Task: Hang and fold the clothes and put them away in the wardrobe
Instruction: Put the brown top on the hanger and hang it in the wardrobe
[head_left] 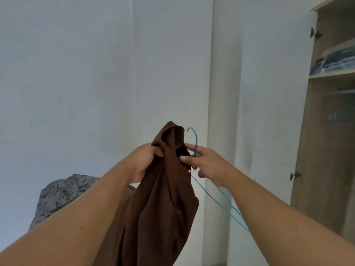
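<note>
A brown garment (161, 204) hangs in front of me, bunched at its collar. My left hand (146, 160) grips the cloth near the top on its left side. My right hand (207, 164) pinches the neck of a thin blue wire hanger (195, 139), thumb pressing against the garment's collar. The hanger's hook rises just right of the collar and its blue wire runs down to the right under my right forearm. The wardrobe (330, 131) stands open at the far right, with a rail and a shelf inside.
A white wardrobe door (269, 93) stands open between me and the wardrobe. On the shelf lies a clear bag of blue fabric (334, 58). A grey patterned cloth (61, 194) lies heaped at the lower left. Plain pale walls fill the rest.
</note>
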